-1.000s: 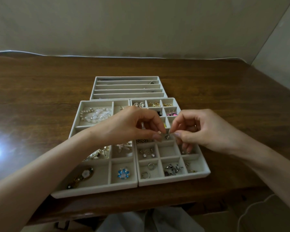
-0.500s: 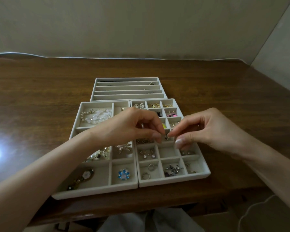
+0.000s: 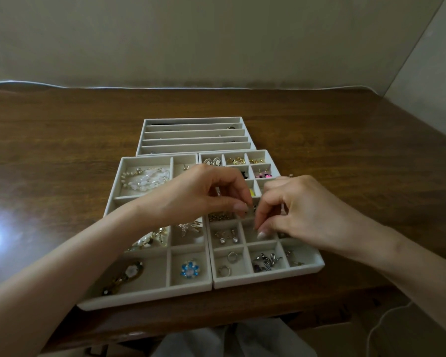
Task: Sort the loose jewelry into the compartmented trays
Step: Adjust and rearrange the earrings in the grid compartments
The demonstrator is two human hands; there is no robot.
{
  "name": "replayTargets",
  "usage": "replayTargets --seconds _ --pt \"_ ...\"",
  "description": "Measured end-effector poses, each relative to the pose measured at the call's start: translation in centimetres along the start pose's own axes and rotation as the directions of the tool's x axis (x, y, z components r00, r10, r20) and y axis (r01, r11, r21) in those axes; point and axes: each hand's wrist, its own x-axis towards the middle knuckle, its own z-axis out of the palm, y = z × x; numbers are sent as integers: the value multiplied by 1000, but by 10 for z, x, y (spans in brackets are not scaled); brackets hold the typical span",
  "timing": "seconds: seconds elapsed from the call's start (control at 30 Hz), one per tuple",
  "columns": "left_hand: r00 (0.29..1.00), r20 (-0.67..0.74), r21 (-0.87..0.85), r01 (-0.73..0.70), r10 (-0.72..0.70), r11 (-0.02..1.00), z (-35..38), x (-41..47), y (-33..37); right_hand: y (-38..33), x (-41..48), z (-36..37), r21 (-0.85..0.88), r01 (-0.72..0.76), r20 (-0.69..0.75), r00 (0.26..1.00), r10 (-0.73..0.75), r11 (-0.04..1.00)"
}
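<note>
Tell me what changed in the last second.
The right hand rolled over and curled its fingers down toward the small-compartment tray; whether it still pinches the small jewelry piece is unclear. The left hand has barely moved and still pinches that piece above the tray. The tray and its contents stayed put.

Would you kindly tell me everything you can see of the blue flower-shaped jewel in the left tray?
The blue flower-shaped jewel has glossy blue stone-like petals ringed round a pale centre. It lies flat and alone in the front right compartment of the pale grey left tray, touching only its floor.
</note>
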Motion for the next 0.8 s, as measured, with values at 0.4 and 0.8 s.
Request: replayTargets --seconds 0.4,0.8 --pt "1000 -9 2 -1 1 1000 0 0 1 -6 -1 10 -303 -36 -29 999 28 952" --pt "1000 5 24 2 -2 1000 0 0 2 -7 0 10 -300 -60 -98 995 32 952"
